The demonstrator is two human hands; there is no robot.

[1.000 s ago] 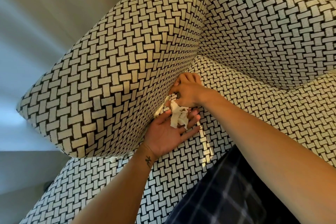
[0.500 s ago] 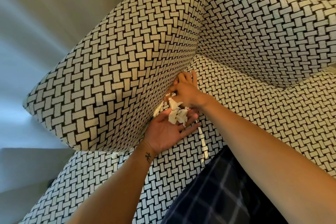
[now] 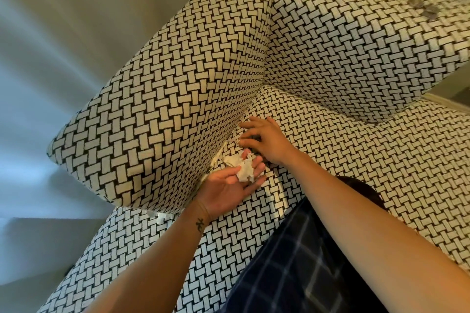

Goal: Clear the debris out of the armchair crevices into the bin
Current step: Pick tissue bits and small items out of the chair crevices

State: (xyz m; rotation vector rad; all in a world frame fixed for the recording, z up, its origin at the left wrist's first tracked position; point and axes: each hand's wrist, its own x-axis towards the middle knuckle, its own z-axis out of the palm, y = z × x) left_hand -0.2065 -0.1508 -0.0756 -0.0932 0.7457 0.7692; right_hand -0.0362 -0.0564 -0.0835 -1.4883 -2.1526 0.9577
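While the head camera is looking steeply down, an armchair [image 3: 178, 99] in a black-and-cream woven pattern is filling most of the view, its arm on the left meeting the seat cushion [image 3: 318, 140] along a narrow crevice [image 3: 230, 141]. The left hand [image 3: 229, 189] is lying palm up on the seat just beside that crevice, fingers spread and loosely open, and crumpled white paper scraps [image 3: 243, 169] are resting across its fingers rather than being squeezed. The right hand [image 3: 264, 138] is hovering just above it, palm down, with its fingertips bunched at the mouth of the crevice; a thin pale shred [image 3: 232, 139] is showing at those fingertips, though whether it is actually being pinched cannot be told. More white bits [image 3: 160, 216] are poking out at the front end of the seam, under the arm's lower corner. A dark checked trouser leg [image 3: 305, 262] is pressing on the seat at the bottom. A pale wall [image 3: 76, 20] is standing beyond the arm.
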